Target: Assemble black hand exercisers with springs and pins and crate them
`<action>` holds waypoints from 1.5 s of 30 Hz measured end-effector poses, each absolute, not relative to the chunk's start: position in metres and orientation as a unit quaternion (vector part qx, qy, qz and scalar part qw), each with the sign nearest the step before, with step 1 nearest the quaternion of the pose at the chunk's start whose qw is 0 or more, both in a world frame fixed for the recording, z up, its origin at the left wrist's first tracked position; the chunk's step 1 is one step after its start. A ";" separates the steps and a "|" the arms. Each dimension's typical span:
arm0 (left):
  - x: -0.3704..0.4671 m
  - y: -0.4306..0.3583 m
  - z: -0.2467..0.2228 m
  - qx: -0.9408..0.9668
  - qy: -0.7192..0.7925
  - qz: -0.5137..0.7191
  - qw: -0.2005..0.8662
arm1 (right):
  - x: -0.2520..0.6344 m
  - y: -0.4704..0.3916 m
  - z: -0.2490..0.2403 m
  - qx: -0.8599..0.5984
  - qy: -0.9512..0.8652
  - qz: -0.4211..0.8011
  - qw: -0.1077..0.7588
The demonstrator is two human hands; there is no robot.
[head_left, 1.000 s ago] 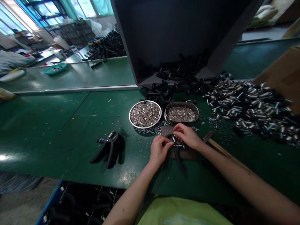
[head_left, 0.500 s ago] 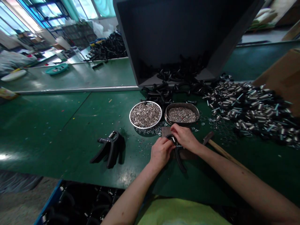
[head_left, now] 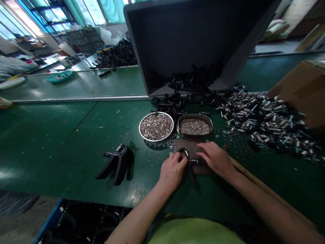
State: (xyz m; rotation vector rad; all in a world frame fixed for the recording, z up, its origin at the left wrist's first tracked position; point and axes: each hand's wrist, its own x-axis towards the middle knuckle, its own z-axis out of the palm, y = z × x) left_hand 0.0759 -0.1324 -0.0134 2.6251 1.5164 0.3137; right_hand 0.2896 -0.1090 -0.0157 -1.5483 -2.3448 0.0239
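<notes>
My left hand [head_left: 173,169] is closed around one handle of a black hand grip strengthener [head_left: 193,176], its coil spring showing at the top. The grip lies partly over a flat brown metal block [head_left: 195,145]. To the right of it, my right hand [head_left: 214,157] has its fingers apart and holds nothing. A hammer [head_left: 243,169] with a wooden handle lies beside and partly behind that hand, its head mostly covered. On the left part of the table stands another grip strengthener [head_left: 119,162], with several dark handles close together.
A round dish of metal pins [head_left: 156,126] and an oval tin of small metal parts [head_left: 195,125] stand behind the block, with washers [head_left: 162,143] around them. Springs and handles [head_left: 266,118] are heaped at right. A grey bin [head_left: 138,51] lies tipped at the back; a blue crate [head_left: 48,220] sits below.
My right hand has let go of the grip strengthener's top and moved right, fingers opening, toward the hammer. My left hand keeps its hold. The view has shifted slightly.
</notes>
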 end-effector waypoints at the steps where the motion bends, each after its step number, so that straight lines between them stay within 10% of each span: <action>1: 0.075 -0.137 -0.012 0.853 0.512 0.092 0.055 | 0.310 -0.121 -0.019 -0.582 -0.797 -0.018 0.158; 7: 0.069 -0.151 -0.012 0.832 0.534 0.037 0.144 | 0.390 -0.179 -0.046 -0.738 -0.671 -0.016 0.068; 15: 0.070 -0.149 -0.014 0.832 0.529 0.047 0.161 | 0.301 -0.146 0.012 -0.637 -0.688 0.229 0.259; 27: 0.062 -0.149 -0.031 0.756 0.578 0.208 0.226 | 0.311 -0.197 -0.014 -0.720 -0.399 0.469 0.320; 41: 0.059 -0.145 -0.024 0.769 0.559 0.189 0.247 | 0.294 -0.190 -0.019 -0.588 -0.789 0.106 0.144; 45: 0.059 -0.142 -0.019 0.689 0.547 0.266 0.394 | 0.340 -0.199 -0.035 -0.658 -0.745 -0.031 0.107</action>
